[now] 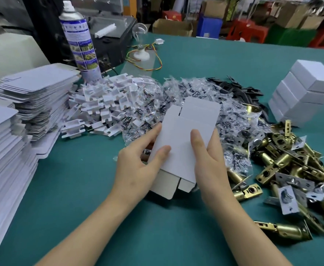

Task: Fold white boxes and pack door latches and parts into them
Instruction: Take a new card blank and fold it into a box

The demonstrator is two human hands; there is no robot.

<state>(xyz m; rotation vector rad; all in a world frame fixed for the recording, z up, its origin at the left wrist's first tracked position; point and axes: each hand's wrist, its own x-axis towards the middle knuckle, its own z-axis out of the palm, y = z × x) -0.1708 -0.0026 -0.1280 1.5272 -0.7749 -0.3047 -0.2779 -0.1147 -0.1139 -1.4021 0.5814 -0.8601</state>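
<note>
Holds, with the left hand (136, 166) and the right hand (209, 160), one flat white box blank (188, 127) just above the teal table (92, 189). Pinches its left edge with the left thumb laid on the top face and the fingers tucked behind. Grasps the right edge the same way with the right hand, thumb pressed flat on the card, fingers curled underneath. Has the blank unopened, bottom flaps hanging toward the body, tuck flap pointing away. Just right of the hands, a heap of brass door latches (291, 169), lying every way, some with silvery face plates. At the left edge of the table, a tall near stack (2, 150) of more flat blanks, and a second stack (32, 96) just behind it. Beyond the held blank, a spread of small clear screw bags (176, 93), touching the latch heap on the right and a pile of white plastic parts (103, 106) on the left. Behind the bags, a scatter of flat black plates (239, 91). Further right, just past the latches, a pile of folded white boxes (307, 89), closed and stacked. Further back on the left, an upright blue-and-white spray can (80, 43) behind the plastic parts, with a black machine (111, 41) beside it and coloured wires (157, 60) looping over the table. At the very back, a cardboard carton (172, 27) and red stools (247, 31) off the table.
</note>
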